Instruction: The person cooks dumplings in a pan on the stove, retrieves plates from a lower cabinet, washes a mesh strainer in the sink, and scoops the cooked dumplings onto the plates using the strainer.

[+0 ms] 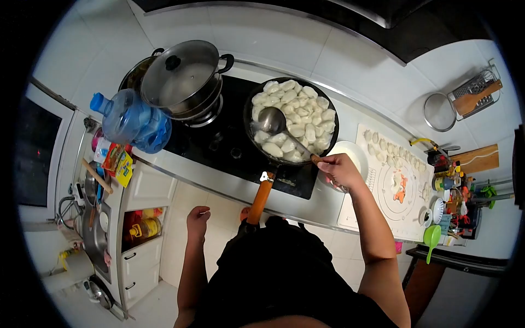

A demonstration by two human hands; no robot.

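Note:
My right hand (342, 170) is closed around the wooden end of a metal ladle (272, 121), whose bowl rests among the dumplings (297, 104). These pale dumplings crowd a black wok (334, 138) on the cooktop. The wok's orange-brown handle (261, 198) points back toward my body. Away from the stove, my left hand (198, 223) hangs in the air with its fingers curled in and nothing visible in them. Just behind my right hand, partly covered by it, sits a white bowl (355, 150).
A glass-lidded pot (183, 82) occupies the left burner, beside a blue water jug (128, 120). On the right, a white mat (361, 203) carries several uncooked dumplings (391, 150). A green scoop (431, 236) lies at the counter's right end. The sink (98, 243) is far left.

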